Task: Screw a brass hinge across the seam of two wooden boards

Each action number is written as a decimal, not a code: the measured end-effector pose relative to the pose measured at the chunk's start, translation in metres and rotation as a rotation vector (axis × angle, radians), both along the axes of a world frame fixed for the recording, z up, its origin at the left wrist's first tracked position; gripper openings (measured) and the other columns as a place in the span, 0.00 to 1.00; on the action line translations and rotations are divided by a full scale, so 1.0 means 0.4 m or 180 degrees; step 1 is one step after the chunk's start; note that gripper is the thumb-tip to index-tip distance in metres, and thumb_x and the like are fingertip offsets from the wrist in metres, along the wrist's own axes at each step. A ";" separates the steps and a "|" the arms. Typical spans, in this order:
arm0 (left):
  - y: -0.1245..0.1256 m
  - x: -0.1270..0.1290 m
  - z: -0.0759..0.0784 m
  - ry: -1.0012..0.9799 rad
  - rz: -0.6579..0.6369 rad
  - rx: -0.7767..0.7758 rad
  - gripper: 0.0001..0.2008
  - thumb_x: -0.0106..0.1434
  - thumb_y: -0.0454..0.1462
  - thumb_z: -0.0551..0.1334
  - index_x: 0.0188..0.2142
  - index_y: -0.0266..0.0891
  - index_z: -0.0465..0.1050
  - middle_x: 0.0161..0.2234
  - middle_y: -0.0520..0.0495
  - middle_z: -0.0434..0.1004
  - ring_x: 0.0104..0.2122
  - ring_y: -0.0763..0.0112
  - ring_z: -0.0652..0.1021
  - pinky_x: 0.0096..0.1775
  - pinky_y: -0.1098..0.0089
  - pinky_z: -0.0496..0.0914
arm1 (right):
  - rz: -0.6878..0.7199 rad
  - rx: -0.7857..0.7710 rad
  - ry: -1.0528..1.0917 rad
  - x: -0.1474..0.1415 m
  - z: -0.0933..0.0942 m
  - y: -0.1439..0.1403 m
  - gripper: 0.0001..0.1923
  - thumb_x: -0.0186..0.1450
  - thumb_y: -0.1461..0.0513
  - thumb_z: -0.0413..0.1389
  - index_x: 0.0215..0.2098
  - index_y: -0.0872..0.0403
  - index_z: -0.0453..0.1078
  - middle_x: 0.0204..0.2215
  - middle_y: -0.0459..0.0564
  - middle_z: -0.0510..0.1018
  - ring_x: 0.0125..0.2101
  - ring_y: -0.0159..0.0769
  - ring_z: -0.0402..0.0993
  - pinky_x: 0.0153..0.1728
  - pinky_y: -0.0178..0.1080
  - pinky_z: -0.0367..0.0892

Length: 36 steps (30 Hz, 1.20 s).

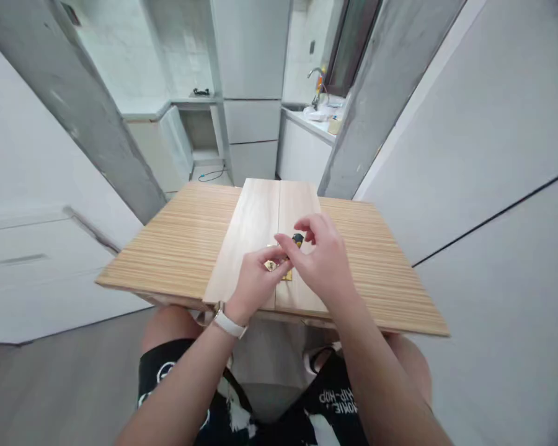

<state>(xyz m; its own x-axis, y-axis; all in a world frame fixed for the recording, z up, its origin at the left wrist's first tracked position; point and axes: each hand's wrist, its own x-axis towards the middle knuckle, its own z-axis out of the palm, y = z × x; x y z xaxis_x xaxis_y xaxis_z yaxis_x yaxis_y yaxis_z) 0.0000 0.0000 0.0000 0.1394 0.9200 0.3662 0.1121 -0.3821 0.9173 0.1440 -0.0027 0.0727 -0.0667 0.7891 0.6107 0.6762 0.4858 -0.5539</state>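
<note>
Two pale wooden boards (pixel 253 217) lie side by side with a narrow seam between them. A brass hinge (pixel 287 276) rests near the seam, partly covered by my fingers. My left hand (pixel 258 275), with a white-strapped watch (pixel 230 323) on its wrist, is closed in a pinch over the hinge; what its fingertips hold is hidden. Just to the right, my right hand (pixel 323 257) curls its thumb and fingers around a small black-and-yellow handle (pixel 298 240) that looks like a screwdriver's. Its lower end is hidden behind the fingers.
The boards lie across a wood-grain table (pixel 190 232) in front of my knees. White panels stand close on both sides. Beyond the table are a grey fridge (pixel 253 118), a low cabinet with an open niche (pixel 198 130), and a sink counter with a faucet (pixel 317 87).
</note>
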 end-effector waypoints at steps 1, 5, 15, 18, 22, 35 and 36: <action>-0.001 0.006 -0.004 -0.0023 0.0053 0.0010 0.05 0.65 0.37 0.68 0.36 0.37 0.81 0.32 0.50 0.82 0.32 0.71 0.78 0.37 0.71 0.71 | -0.0002 -0.0045 -0.0090 0.008 -0.001 -0.011 0.10 0.68 0.56 0.66 0.39 0.53 0.73 0.37 0.49 0.76 0.34 0.37 0.73 0.36 0.39 0.67; -0.002 0.019 -0.011 0.0003 0.0167 0.0044 0.05 0.63 0.37 0.69 0.37 0.38 0.78 0.33 0.50 0.81 0.32 0.71 0.77 0.37 0.71 0.71 | 0.0168 -0.0189 -0.0328 0.029 0.008 -0.039 0.05 0.70 0.60 0.63 0.44 0.52 0.78 0.38 0.50 0.80 0.36 0.39 0.77 0.39 0.41 0.69; 0.020 -0.037 0.031 0.0111 -0.0838 -0.0024 0.08 0.71 0.37 0.64 0.46 0.37 0.79 0.44 0.43 0.84 0.46 0.62 0.82 0.48 0.65 0.75 | 0.1283 -0.0679 -0.0679 0.041 0.066 -0.003 0.17 0.72 0.71 0.54 0.54 0.53 0.79 0.46 0.53 0.85 0.48 0.41 0.80 0.50 0.44 0.73; 0.026 -0.034 0.026 0.0048 -0.0743 -0.0080 0.08 0.69 0.39 0.66 0.45 0.37 0.78 0.43 0.43 0.85 0.44 0.62 0.83 0.47 0.65 0.76 | 0.1466 -0.0779 -0.0694 0.051 0.071 0.006 0.19 0.72 0.71 0.52 0.55 0.52 0.77 0.50 0.53 0.84 0.50 0.40 0.80 0.52 0.43 0.73; 0.030 -0.018 0.018 0.0013 -0.0303 -0.0009 0.07 0.65 0.39 0.69 0.38 0.38 0.77 0.35 0.48 0.82 0.36 0.67 0.82 0.40 0.69 0.75 | 0.1142 -0.0635 -0.0738 0.054 0.075 0.006 0.17 0.71 0.67 0.58 0.58 0.52 0.74 0.52 0.54 0.81 0.49 0.41 0.79 0.49 0.43 0.72; 0.037 -0.030 0.032 0.0044 -0.0625 -0.0050 0.10 0.67 0.38 0.67 0.47 0.39 0.77 0.45 0.43 0.83 0.44 0.64 0.83 0.48 0.65 0.77 | 0.0776 -0.0542 -0.1023 0.031 0.073 -0.007 0.13 0.74 0.69 0.53 0.49 0.54 0.78 0.42 0.54 0.82 0.42 0.40 0.78 0.43 0.41 0.69; 0.037 -0.032 0.032 0.0026 -0.0742 -0.0062 0.11 0.68 0.38 0.66 0.48 0.38 0.77 0.46 0.42 0.83 0.45 0.63 0.83 0.49 0.64 0.77 | 0.0889 -0.0548 -0.1017 0.034 0.074 -0.005 0.15 0.73 0.70 0.52 0.50 0.54 0.78 0.43 0.55 0.83 0.44 0.41 0.78 0.45 0.42 0.69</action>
